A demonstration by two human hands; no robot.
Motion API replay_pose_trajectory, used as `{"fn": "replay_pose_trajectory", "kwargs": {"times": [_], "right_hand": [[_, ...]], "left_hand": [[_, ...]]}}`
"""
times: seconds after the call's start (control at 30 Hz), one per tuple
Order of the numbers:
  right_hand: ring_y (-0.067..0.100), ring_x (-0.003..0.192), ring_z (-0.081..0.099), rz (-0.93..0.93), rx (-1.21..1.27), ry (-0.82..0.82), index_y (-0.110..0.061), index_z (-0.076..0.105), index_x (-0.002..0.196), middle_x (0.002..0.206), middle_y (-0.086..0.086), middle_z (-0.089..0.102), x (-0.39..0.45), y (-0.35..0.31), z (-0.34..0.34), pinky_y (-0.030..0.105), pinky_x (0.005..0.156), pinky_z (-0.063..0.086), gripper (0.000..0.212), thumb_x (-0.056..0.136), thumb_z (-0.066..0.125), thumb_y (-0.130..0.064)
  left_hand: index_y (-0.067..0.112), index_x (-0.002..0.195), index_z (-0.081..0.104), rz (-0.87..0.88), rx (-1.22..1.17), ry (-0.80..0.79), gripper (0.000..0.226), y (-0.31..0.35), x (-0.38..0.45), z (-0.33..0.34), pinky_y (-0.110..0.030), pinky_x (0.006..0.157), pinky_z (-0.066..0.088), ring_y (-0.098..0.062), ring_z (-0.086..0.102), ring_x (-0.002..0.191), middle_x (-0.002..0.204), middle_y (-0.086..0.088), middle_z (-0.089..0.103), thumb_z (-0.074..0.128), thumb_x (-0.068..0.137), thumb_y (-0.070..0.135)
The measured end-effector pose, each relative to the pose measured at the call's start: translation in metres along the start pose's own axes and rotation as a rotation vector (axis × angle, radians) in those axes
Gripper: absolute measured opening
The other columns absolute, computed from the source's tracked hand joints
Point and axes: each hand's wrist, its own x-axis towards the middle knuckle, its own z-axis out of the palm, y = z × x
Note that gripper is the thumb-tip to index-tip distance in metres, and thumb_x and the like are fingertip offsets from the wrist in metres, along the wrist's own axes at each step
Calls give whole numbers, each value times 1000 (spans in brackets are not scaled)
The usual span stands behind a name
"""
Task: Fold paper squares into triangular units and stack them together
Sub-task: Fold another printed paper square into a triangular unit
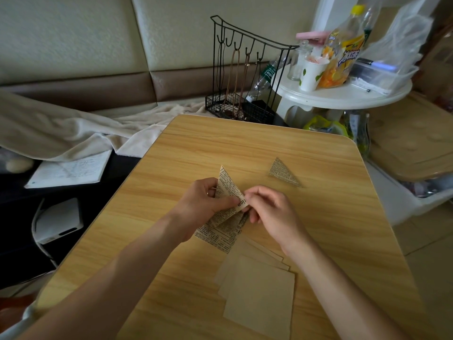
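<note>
Left hand: you are pinching the newsprint paper unit along its left edge, fingers curled round it.
Right hand: you are pinching the unit's right corner between thumb and fingertips.
Unit: it is being held just above the wooden table, mid-table.
Finished triangle: lying flat, far right, apart.
Blank paper squares: lying fanned, near side.
</note>
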Motion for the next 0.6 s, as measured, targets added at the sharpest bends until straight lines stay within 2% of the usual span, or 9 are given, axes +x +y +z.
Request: {"fn": "replay_pose_trajectory", "kwargs": {"times": [0.1,0.17,0.23,0.33,0.43,0.53,0.6], "right_hand": [[13,62,59,32,82,-10,-13,75,101,80,1,74,0,-2,-2,20,54,43,24,105,51,-12],[9,61,59,18,47,-24,-15,75,99,71,-8,71,0,-2,-2,17,54,44,19,103,57,-13],[7,60,58,-4,27,-34,-18,75,95,65,-12,67,1,0,-2,16,55,45,15,102,62,-15],[10,62,58,-17,9,-39,-22,75,92,65,-7,65,2,2,-2,18,57,45,14,100,65,-17],[10,62,58,-29,10,-35,-20,75,94,75,-1,72,2,2,-1,19,57,47,12,99,66,-13],[11,61,58,-33,-12,-8,-20,75,94,82,6,74,2,3,1,24,58,49,12,98,66,-14],[10,61,58,-38,-40,11,-21,75,92,81,6,73,2,5,2,26,58,50,12,98,67,-14]], "left_hand": [[11,102,75,-1,-6,1,27,1,0,-1,-42,77,64,-31,77,87,93,-13,79,88,79,18],[13,102,75,4,2,8,26,2,0,0,-35,72,62,-28,77,85,92,-11,79,88,79,19],[14,101,75,6,13,24,26,2,0,1,-34,71,61,-27,77,84,93,-11,79,88,79,20],[13,101,75,16,33,26,27,4,0,2,-29,65,58,-23,76,80,92,-10,78,88,80,23],[12,101,75,29,32,25,25,4,-1,2,-24,63,55,-21,76,79,92,-9,79,87,81,21],[11,100,75,34,33,23,23,3,-1,2,-27,64,58,-22,76,78,90,-10,79,86,81,19],[10,100,76,27,40,13,22,2,-1,2,-37,73,63,-27,77,84,92,-10,79,86,82,19]]}}
